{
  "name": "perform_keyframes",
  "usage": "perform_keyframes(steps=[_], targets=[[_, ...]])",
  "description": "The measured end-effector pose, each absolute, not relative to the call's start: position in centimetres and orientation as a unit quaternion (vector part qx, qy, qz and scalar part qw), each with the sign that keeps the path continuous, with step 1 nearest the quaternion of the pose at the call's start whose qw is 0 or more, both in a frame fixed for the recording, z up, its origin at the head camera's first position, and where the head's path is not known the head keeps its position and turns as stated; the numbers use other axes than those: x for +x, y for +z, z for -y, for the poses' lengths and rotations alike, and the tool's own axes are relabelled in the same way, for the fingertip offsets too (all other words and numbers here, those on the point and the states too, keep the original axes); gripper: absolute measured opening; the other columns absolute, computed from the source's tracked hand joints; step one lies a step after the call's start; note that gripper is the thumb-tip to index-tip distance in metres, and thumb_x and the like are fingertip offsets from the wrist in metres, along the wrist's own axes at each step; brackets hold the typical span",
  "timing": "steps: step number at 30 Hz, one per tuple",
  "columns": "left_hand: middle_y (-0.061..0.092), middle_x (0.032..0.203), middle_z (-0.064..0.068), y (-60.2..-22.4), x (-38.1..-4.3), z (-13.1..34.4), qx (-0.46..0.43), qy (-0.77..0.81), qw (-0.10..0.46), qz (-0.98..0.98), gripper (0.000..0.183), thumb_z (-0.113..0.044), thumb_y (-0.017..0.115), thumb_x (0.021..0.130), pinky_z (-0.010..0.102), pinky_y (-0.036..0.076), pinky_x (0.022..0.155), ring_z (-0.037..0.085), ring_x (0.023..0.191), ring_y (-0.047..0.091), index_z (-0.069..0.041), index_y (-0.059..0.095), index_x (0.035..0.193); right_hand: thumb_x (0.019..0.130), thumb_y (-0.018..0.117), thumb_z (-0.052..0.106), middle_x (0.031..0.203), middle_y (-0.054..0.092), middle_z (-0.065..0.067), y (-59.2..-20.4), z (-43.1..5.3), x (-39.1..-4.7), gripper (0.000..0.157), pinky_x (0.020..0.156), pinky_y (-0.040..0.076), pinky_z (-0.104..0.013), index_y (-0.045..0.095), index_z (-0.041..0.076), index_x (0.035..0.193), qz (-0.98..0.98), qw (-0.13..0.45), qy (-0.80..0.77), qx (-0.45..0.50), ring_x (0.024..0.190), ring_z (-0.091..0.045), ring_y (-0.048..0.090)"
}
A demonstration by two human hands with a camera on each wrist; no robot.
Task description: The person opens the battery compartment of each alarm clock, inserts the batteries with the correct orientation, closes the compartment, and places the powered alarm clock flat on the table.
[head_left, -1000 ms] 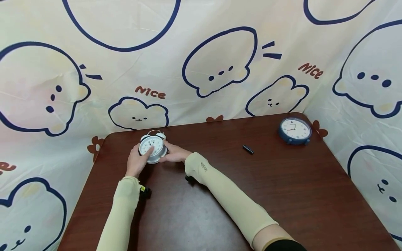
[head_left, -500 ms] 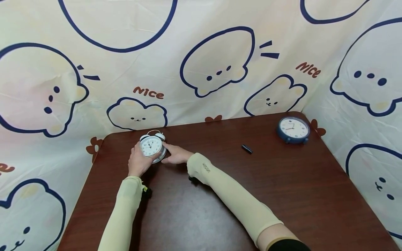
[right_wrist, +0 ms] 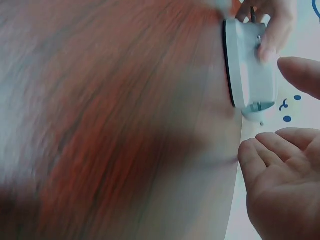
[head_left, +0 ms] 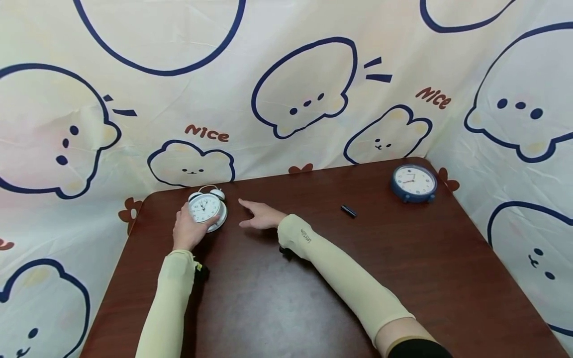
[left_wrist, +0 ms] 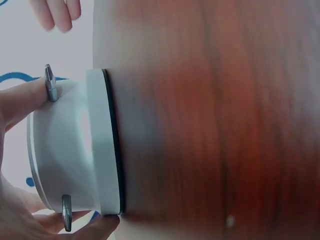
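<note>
A white twin-bell alarm clock is at the back left of the table, its dial facing up and toward me. My left hand grips it from the left, thumb across the lower front and fingers round the far side. In the left wrist view the clock's white casing shows between thumb and fingers, with two small metal feet sticking out. To the right of the clock, my right hand is apart from it, fingers extended and thumb spread. The right wrist view shows this hand's palm below the clock.
A blue round clock lies tilted face up at the back right corner. A small black cylinder lies on the brown table between the clocks. A cartoon-printed cloth hangs behind the back edge.
My right hand has let go of the alarm clock and moved off to the right. My left thumb has slid down from the dial to the lower front, and the left hand still grips the clock.
</note>
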State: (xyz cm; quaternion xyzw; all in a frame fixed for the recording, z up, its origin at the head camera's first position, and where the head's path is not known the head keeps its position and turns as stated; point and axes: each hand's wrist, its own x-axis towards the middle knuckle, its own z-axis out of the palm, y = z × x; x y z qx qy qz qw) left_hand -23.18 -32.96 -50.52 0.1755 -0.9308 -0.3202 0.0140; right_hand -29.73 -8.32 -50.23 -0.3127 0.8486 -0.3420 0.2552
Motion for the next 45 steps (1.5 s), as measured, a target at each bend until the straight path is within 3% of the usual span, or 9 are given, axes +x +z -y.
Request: perform_keyframes(steps=[13,18,23,29,36,41,45], targets=[[0.017,0.166,0.028,-50.2,-23.0,32.7,0.184,-0.327,0.011,0.927,0.123,-0.056,0.079,0.084,0.069,0.029,0.114,0.049,0.147,0.028,-0.009,0.001,0.167,0.104,0.063,0.031,0.171,0.029,-0.003,-49.3,5.0,-30.4,0.076,0.126,0.028,-0.037,0.022,0.014,0.166,-0.840,0.233,-0.361,-0.333,0.156,-0.021,0.030],[0.017,0.171,0.015,-49.8,-22.7,30.3,0.134,-0.310,0.096,0.936,0.111,-0.053,0.081,0.084,0.069,0.025,0.118,0.040,0.156,0.017,-0.014,0.017,0.167,0.105,0.062,0.031,0.169,0.033,-0.003,-48.3,1.8,-30.6,0.073,0.126,0.028,-0.041,0.024,0.013,0.166,-0.849,0.207,-0.356,-0.330,0.156,-0.020,0.029],[0.031,0.166,0.018,-48.8,-23.1,26.5,0.016,-0.326,0.151,0.933,0.091,-0.035,0.082,0.088,0.061,0.021,0.124,0.040,0.154,0.024,-0.010,0.035,0.161,0.104,0.063,0.030,0.165,0.040,-0.004,-47.1,-1.9,-30.6,0.072,0.123,0.032,-0.043,0.027,0.014,0.165,-0.865,0.171,-0.352,-0.314,0.153,-0.022,0.035],[0.042,0.158,0.019,-48.9,-23.3,22.4,-0.066,-0.338,0.124,0.931,0.078,-0.025,0.079,0.092,0.058,0.031,0.120,0.041,0.146,0.038,-0.010,0.041,0.158,0.104,0.063,0.031,0.162,0.044,-0.007,-46.7,-4.3,-30.1,0.070,0.122,0.034,-0.046,0.030,0.014,0.164,-0.872,0.151,-0.351,-0.306,0.152,-0.025,0.038],[0.042,0.159,0.012,-50.0,-24.3,17.9,-0.106,-0.344,0.054,0.931,0.071,-0.030,0.072,0.099,0.059,0.038,0.116,0.035,0.146,0.040,-0.020,0.038,0.160,0.104,0.064,0.031,0.161,0.045,-0.007,-46.7,-7.6,-30.0,0.067,0.123,0.031,-0.051,0.034,0.017,0.163,-0.888,0.113,-0.343,-0.284,0.154,-0.030,0.033],[0.036,0.166,0.006,-49.7,-25.4,15.1,-0.129,-0.340,0.027,0.931,0.073,-0.037,0.070,0.099,0.059,0.033,0.120,0.034,0.152,0.034,-0.022,0.035,0.162,0.103,0.065,0.034,0.164,0.040,-0.011,-46.1,-12.3,-30.8,0.068,0.122,0.031,-0.055,0.036,0.017,0.162,-0.912,0.081,-0.324,-0.238,0.153,-0.034,0.034],[0.027,0.171,0.003,-49.4,-26.3,12.9,-0.162,-0.307,0.009,0.938,0.080,-0.053,0.064,0.099,0.055,0.022,0.127,0.030,0.157,0.026,-0.024,0.028,0.165,0.101,0.066,0.040,0.167,0.034,-0.015,-45.6,-16.8,-31.4,0.076,0.123,0.028,-0.058,0.031,0.015,0.164,-0.934,0.064,-0.300,-0.181,0.154,-0.037,0.030]])
